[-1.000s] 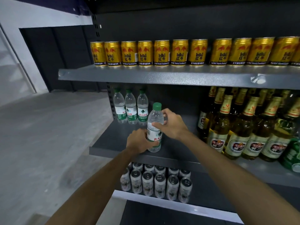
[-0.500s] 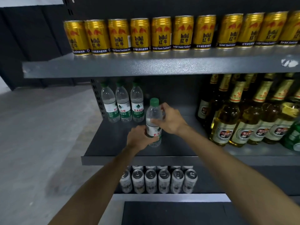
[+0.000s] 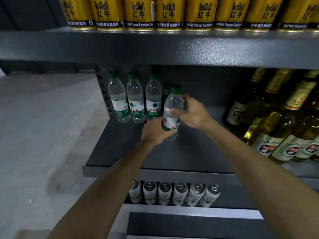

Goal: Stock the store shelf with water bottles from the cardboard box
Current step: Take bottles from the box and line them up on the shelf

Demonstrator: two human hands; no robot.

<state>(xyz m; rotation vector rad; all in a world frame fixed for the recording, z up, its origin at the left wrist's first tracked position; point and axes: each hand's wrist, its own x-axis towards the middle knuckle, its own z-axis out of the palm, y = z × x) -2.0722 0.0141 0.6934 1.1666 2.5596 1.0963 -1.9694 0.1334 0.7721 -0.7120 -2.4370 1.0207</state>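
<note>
A clear water bottle (image 3: 173,107) with a green cap and a white-green label stands upright over the grey middle shelf (image 3: 189,152). My left hand (image 3: 153,131) grips its lower part and my right hand (image 3: 191,112) holds its upper body from the right. Three matching water bottles (image 3: 135,100) stand in a row at the back left of that shelf, just left of the held one. No cardboard box is in view.
Brown beer bottles (image 3: 276,126) crowd the right side of the middle shelf. Gold drink cans (image 3: 169,14) line the upper shelf (image 3: 155,49), whose front edge overhangs. Silver cans (image 3: 174,194) sit on the lower shelf. Grey floor (image 3: 43,135) lies to the left.
The view has closed in on the shelf. Both hands have carried the bottle deeper over the middle shelf, towards the row of three bottles at the back.
</note>
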